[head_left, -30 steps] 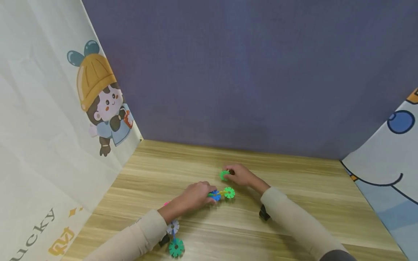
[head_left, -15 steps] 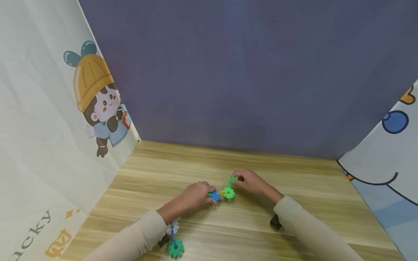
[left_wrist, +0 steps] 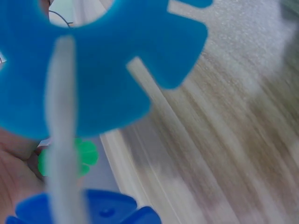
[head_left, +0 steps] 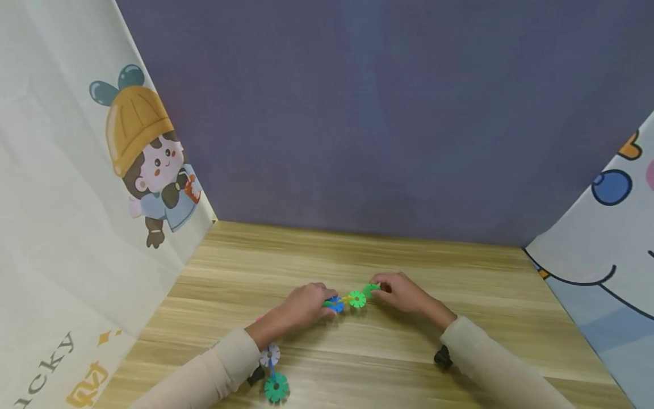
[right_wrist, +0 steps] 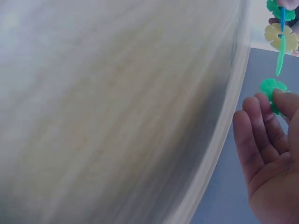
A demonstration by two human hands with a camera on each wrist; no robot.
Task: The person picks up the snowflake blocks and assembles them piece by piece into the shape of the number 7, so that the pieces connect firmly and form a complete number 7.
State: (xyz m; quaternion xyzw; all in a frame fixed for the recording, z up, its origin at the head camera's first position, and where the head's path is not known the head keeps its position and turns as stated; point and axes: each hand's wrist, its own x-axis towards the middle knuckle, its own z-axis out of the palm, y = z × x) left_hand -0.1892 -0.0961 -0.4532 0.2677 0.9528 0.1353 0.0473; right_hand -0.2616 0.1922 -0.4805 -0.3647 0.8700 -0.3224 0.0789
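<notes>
My left hand (head_left: 306,305) holds a chain of slotted plastic snowflake discs by a green piece; a blue disc (head_left: 335,305), an edge-on yellow disc (head_left: 345,299) and a bright green disc (head_left: 357,299) stick out past its fingers. Behind the wrist the chain shows again, with a white disc (head_left: 270,355) and a teal disc (head_left: 276,387) at the near end. Between thumb and fingertips my right hand (head_left: 406,292) pinches a loose green snowflake disc (right_wrist: 270,86). In the right wrist view a small gap separates it from the chain's end disc. The left forearm hides the chain's middle.
Both hands work over a wood-grain table (head_left: 368,369). A dark blue-grey panel (head_left: 357,113) stands behind it. White cartoon-printed sheets flank it, a left sheet (head_left: 51,227) and a right sheet (head_left: 613,238).
My right hand has moved right and nearer with the green disc, bringing it from behind the chain to beside its bright green end disc. The left hand stays nearly still.
</notes>
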